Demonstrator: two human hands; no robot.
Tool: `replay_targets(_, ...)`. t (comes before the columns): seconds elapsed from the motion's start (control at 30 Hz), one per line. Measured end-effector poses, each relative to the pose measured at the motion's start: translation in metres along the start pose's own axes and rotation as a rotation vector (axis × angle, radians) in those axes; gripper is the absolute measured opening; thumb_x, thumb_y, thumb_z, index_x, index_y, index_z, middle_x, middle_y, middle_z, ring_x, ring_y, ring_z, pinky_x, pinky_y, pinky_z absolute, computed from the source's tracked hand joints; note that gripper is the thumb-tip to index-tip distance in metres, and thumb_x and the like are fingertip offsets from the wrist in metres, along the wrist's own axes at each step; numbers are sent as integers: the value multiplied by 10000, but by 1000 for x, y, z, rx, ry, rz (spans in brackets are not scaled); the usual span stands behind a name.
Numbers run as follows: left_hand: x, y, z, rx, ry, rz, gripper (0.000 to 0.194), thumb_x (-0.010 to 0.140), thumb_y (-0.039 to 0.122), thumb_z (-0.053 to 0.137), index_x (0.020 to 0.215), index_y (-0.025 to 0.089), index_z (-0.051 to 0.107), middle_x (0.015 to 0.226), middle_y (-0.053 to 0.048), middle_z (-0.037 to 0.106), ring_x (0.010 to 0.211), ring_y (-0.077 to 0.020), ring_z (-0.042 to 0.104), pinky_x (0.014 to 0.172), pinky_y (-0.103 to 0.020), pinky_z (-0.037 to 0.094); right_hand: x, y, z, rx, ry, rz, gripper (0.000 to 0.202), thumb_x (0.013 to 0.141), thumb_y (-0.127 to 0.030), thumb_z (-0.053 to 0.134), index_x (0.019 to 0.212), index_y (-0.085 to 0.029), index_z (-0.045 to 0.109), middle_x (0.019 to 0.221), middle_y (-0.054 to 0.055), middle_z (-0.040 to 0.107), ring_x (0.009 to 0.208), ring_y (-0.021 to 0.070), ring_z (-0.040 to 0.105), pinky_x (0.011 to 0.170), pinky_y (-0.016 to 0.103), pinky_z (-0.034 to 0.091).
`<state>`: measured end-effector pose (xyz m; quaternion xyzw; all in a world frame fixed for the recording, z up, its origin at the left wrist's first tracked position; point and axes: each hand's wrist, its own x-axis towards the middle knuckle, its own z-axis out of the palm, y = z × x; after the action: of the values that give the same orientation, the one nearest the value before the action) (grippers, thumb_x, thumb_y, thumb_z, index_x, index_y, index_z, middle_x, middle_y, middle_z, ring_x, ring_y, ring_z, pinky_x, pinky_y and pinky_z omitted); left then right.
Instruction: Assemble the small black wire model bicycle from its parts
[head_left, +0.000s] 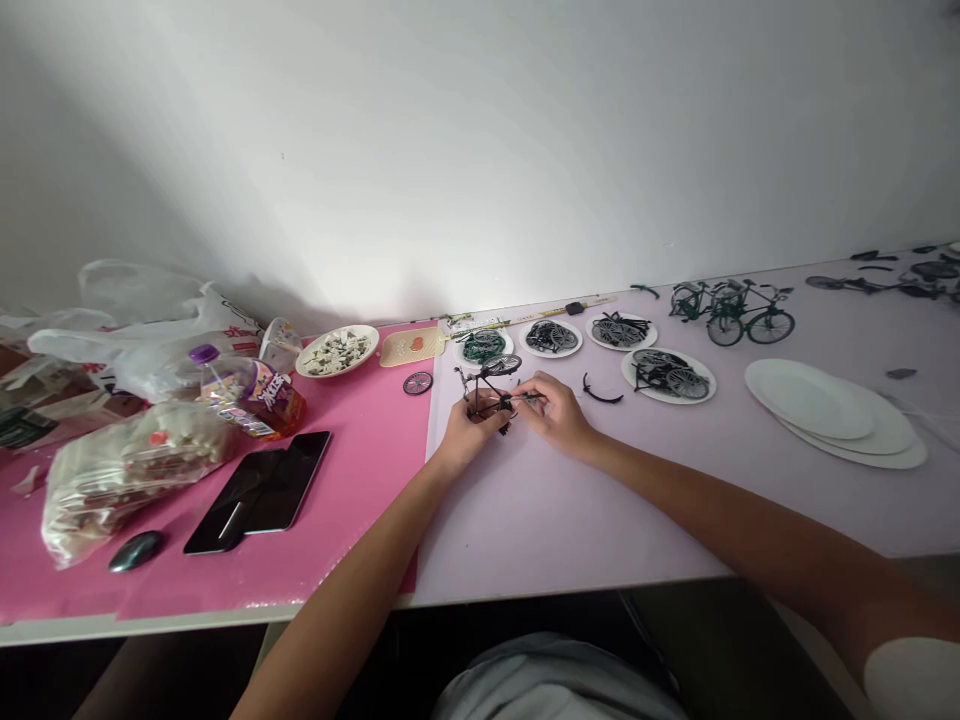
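Observation:
My left hand (474, 428) is closed around a small black model bicycle (489, 374), held just above the pale lilac table cover. One spoked wheel sticks up beyond my fingers, and part of the frame is hidden by them. From the right, my right hand (559, 412) pinches a thin dark part (528, 397) against the bicycle; its exact kind is too small to make out. A loose spoked wheel (418, 383) lies to the left on the pink mat. Right of my hands lies a curved black piece (602, 390).
Plates of black parts (670, 376) and a plate of green parts (484, 347) stand behind my hands. Finished-looking model bicycles (750, 315) are at the back right, near white oval plates (877, 430). Two phones (259, 492), a drink bottle (251, 395) and plastic bags (135, 460) occupy the left.

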<state>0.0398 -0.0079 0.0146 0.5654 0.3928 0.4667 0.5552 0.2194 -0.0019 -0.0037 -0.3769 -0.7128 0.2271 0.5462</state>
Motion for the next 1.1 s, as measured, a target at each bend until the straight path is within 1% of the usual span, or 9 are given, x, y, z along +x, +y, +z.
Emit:
replay_targets(0.1,0,0,0,-6,7,-1,385,677,321,841,960,147,646,877,-55,715,716,-148,639,716,-312,529,0,0,-1,10,2,-10,77,901,-281,654,892,-206,669,882,36,653,563,108,490,506,262,404)
replay_targets(0.27,1,-1,0,-1,13,0,391,671,332,849,951,152,643,876,-57,714,718,-152,634,722,-318,529,0,-1,-1,12,1,-11,77,899,-283,646,896,-212,676,882,48,653,655,145,550,532,269,427)
replay_targets(0.43,1,-2,-1,11,12,0,386,686,330,842,975,156,653,893,-56,708,753,-155,640,739,-312,522,0,-2,-1,12,16,-14,70,881,-282,658,876,-214,669,869,44,643,632,140,541,516,271,417)
replay_targets(0.57,1,-1,0,2,11,-1,394,676,330,847,973,157,655,870,-49,706,739,-156,636,732,-315,524,0,-3,-1,18,29,-11,81,877,-291,665,858,-213,661,859,40,637,607,131,527,504,272,408)
replay_targets(0.8,1,0,0,-30,-3,-4,358,678,314,844,937,152,659,844,-41,699,697,-144,629,692,-305,514,0,-4,0,16,46,-27,58,878,-255,649,836,-215,655,836,41,637,654,150,548,523,278,416)
replay_targets(1.0,0,1,1,-30,-4,-1,355,677,318,839,930,154,652,838,-42,699,689,-145,629,682,-302,519,-1,-4,-1,13,30,-2,108,899,-318,655,861,-217,652,872,41,639,626,139,521,517,280,411)
replay_targets(1.1,0,1,1,-26,21,7,346,679,316,837,918,160,643,817,-32,694,681,-145,629,686,-307,521,-3,-5,-2,6,3,-7,173,922,-398,641,956,-228,634,964,54,635,652,147,513,553,296,430)
